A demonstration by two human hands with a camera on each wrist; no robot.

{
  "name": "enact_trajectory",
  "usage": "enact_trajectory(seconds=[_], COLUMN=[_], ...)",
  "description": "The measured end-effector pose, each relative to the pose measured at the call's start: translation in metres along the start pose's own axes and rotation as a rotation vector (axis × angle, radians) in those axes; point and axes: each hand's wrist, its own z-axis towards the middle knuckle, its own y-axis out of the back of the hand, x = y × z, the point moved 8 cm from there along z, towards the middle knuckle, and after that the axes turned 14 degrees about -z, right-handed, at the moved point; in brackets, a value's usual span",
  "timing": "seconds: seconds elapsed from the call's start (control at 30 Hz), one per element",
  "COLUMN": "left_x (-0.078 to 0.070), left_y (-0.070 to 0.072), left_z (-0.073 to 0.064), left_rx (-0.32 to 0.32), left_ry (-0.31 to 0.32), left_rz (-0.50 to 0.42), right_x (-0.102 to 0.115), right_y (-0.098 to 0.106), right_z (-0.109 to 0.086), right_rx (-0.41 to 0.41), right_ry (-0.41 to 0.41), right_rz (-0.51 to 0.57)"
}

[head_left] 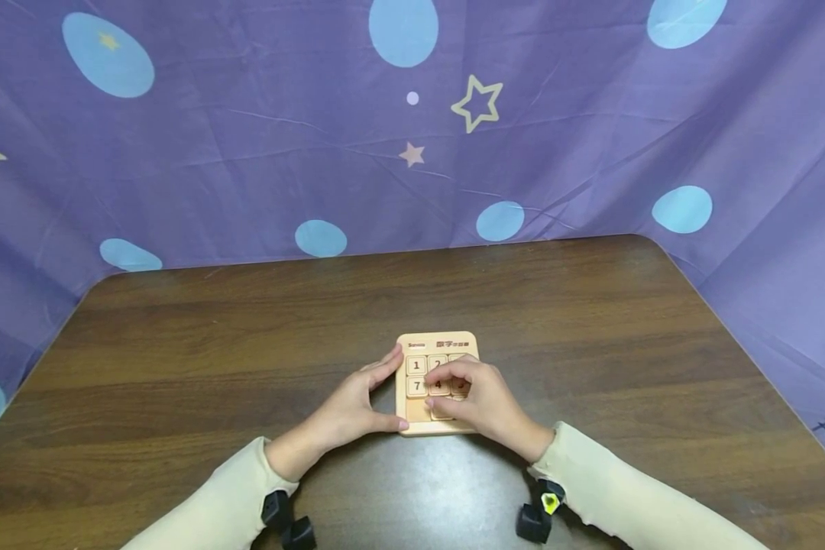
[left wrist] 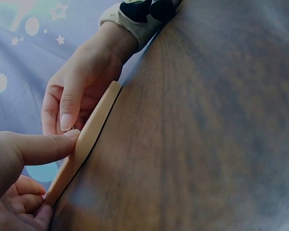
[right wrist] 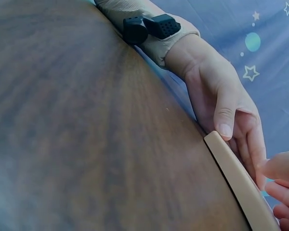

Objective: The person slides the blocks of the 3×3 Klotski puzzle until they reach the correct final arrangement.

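Observation:
A pale wooden sliding number puzzle lies flat on the table. Its tiles 1, 2, 7 and 4 can be read; my right hand covers others. An empty slot shows at the bottom left of the grid. My left hand holds the puzzle's left side, thumb at the lower corner and fingers near the upper one. Over the tiles is my right hand, index finger by the 7 and 4 tiles, thumb near the empty slot, tips apart. Both wrist views show the frame edge-on, tile faces hidden.
The brown wooden table extends around the puzzle on all sides. Behind it hangs a purple cloth with blue spots and stars. Black devices are strapped on both sleeved wrists.

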Motion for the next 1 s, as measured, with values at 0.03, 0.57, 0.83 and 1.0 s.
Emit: enact_trajectory(seconds=[0.03, 0.57, 0.83, 1.0], left_x=[0.0, 0.0, 0.0, 0.0], left_y=[0.0, 0.001, 0.0, 0.0], left_z=[0.0, -0.001, 0.0, 0.0], left_rx=[0.0, -0.008, 0.0, 0.004], left_ry=[0.003, 0.013, 0.004, 0.012], left_rz=[0.002, 0.005, 0.003, 0.0], right_x=[0.0, -0.002, -0.005, -0.006], right_y=[0.0, -0.001, -0.002, -0.003], right_z=[0.0, 0.009, 0.011, 0.011], right_rx=[0.003, 0.018, 0.03, 0.031], right_ry=[-0.002, -0.041, -0.077, -0.082], right_rz=[0.004, -0.054, -0.055, -0.052])
